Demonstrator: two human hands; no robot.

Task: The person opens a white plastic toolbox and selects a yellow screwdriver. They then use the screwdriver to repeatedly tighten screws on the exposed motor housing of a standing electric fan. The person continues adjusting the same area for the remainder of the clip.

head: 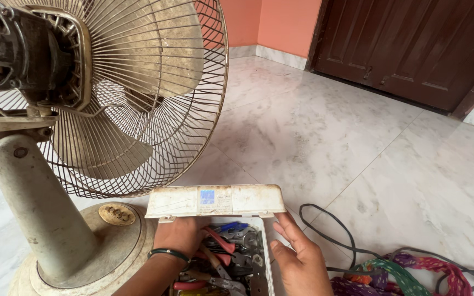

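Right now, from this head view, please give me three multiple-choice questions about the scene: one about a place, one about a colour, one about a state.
1. Where is the left hand?
A. inside the white toolbox, among the tools
B. on the fan's guard
C. on the door

2. What colour is the bangle on the left wrist?
A. red
B. dark green
C. white

3. In what state is the toolbox lid?
A. shut
B. taken off and lying on the floor
C. raised open

Answers:
1 A, since the fingers reach down among the pliers and other tools in the box, while the right hand rests at the box's right edge.
2 B, a thin dark green ring shows just behind the hand.
3 C, the lid stands up at the far side of the box, in front of the table fan.
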